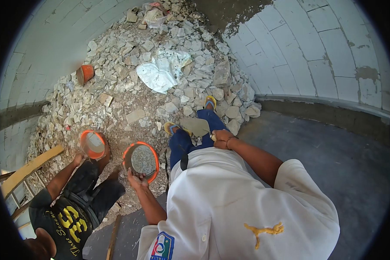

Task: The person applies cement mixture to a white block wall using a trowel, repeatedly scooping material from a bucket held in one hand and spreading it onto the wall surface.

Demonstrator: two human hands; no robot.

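Note:
At the near rim of an orange bucket (153,175) my left hand (138,179) is closed, with the fingers against its edge. Grey, gritty material lies inside the bucket. In front of my body my right hand (223,139) is wrapped round a short light-coloured handle (213,137). Just beyond that hand, between my feet, is a flat grey-brown piece (195,126); I cannot tell whether it is a blade on the handle or a stone.
Broken rubble (134,86) covers the ground ahead, with a white sack (162,71) on it. To my left a person in black (69,216) holds another orange bucket (92,154). A tipped bucket (86,74) lies farther off. Block walls (294,56) stand on both sides.

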